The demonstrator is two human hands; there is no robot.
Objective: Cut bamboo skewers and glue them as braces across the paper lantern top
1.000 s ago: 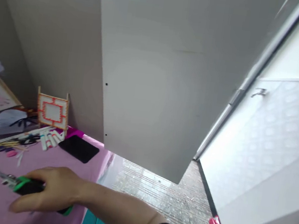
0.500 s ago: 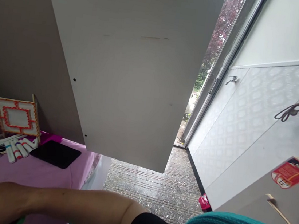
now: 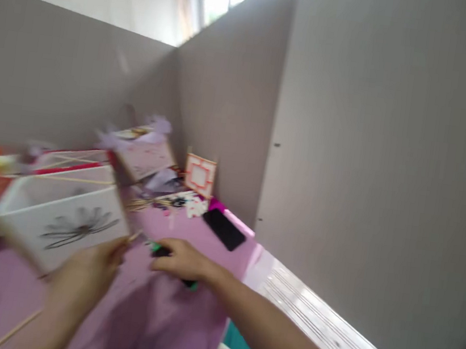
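Observation:
In the head view my left hand (image 3: 89, 270) is closed, with the pale tip of a thin wooden stick (image 3: 135, 236) showing past its fingers. A length of stick also shows below the wrist; I cannot tell if it is the same one. My right hand (image 3: 181, 259) is wrapped round a green-and-black hand tool (image 3: 162, 250), whose metallic end points at the stick tip. Blur hides the tool's exact kind and whether it touches the stick. Beside my left hand stands a white open box (image 3: 80, 229) with a dark flower drawn on its side.
A pink cloth (image 3: 147, 306) covers the table. A black phone-like slab (image 3: 224, 229) lies near its right edge, by markers (image 3: 196, 206) and a small orange-trimmed frame (image 3: 199, 176). A decorated box (image 3: 145, 157) sits behind. Grey panels (image 3: 234, 100) enclose the back and right.
The view has swung left from the door and floor to the table. Both hands and the white box are now in view; before, only the right arm and part of its hand showed.

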